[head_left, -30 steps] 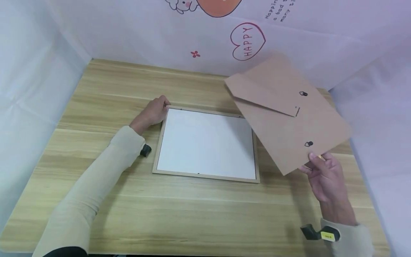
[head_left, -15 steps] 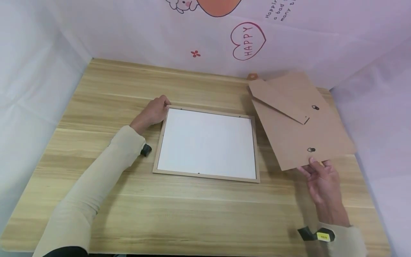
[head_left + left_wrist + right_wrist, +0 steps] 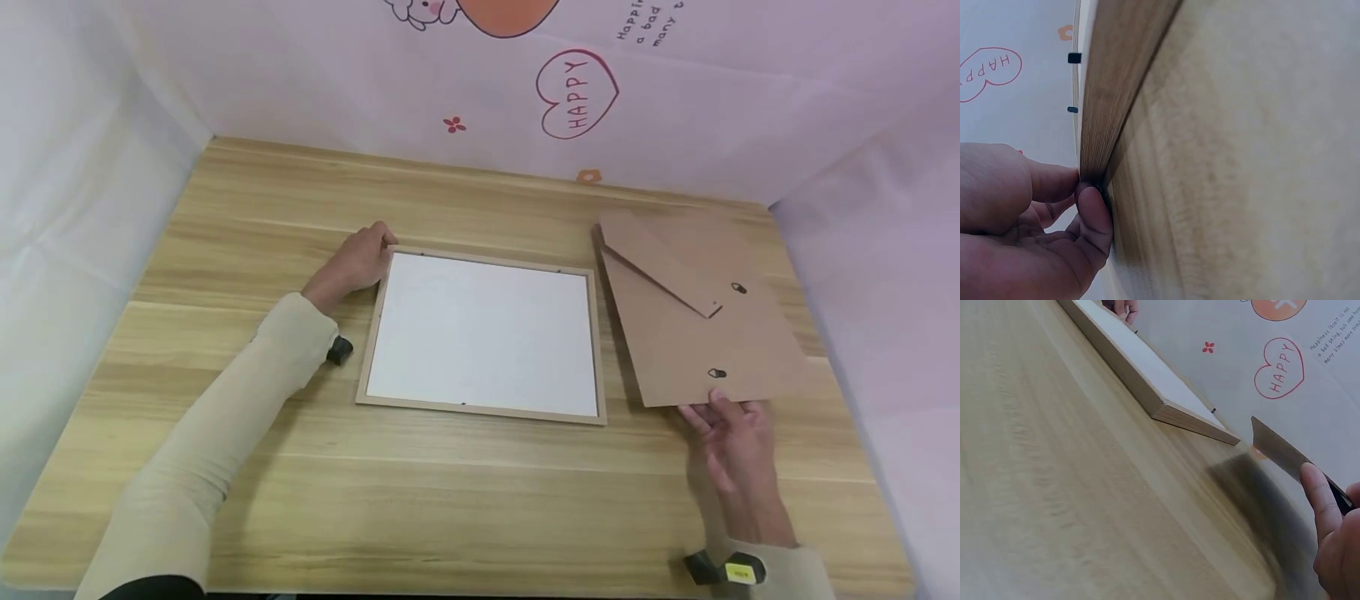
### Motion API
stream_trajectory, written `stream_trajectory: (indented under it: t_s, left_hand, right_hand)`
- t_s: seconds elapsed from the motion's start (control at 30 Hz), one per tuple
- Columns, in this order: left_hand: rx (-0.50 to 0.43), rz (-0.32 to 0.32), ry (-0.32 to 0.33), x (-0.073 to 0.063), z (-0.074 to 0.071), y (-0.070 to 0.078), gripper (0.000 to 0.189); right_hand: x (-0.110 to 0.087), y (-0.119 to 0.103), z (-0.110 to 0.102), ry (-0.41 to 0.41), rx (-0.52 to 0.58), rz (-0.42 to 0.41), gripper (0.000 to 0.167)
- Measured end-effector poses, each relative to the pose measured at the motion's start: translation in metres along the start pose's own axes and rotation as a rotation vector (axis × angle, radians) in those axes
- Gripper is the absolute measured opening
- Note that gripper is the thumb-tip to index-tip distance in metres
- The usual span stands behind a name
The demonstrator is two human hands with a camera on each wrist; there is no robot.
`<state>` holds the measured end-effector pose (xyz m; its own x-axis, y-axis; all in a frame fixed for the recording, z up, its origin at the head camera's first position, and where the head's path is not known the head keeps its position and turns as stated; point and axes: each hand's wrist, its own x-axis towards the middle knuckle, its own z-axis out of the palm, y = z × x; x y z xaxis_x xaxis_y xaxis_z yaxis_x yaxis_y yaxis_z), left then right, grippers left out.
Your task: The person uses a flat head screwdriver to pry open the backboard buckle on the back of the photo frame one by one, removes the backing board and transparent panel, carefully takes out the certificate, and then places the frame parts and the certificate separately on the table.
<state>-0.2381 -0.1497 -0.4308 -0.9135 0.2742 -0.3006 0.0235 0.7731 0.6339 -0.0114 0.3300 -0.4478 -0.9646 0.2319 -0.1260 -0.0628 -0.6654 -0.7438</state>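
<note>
A wooden picture frame (image 3: 480,413) lies face down in the middle of the table, a white sheet (image 3: 483,333) filling its inside. At its far left corner my left hand (image 3: 360,258) pinches the frame; in the left wrist view, thumb and fingers (image 3: 1094,209) meet at the corner. My right hand (image 3: 738,454) grips the near edge of a brown backing board (image 3: 675,342), thumb on top. The board carries a fold-out stand (image 3: 660,267) and two small hangers (image 3: 738,288). In the right wrist view it is held above the table, casting a shadow.
Small dark tabs (image 3: 1074,58) stick out along the frame's inner edge. White cloth walls (image 3: 337,83) with printed drawings enclose the wooden table (image 3: 450,508) at the back and both sides. A wrist camera (image 3: 723,569) sits on the right sleeve.
My right hand has brought the backing board down and to the right of the frame, turning it and tilting it flatter. My left hand and the frame stay in place.
</note>
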Motion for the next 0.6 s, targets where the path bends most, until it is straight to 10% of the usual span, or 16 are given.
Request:
stream_trajectory:
  t_s: [0.6]
  left_hand:
    - [0.013, 0.069, 0.011, -0.003, 0.001, 0.001, 0.034]
  right_hand:
    - [-0.018, 0.011, 0.006, 0.114, -0.036, 0.167, 0.024]
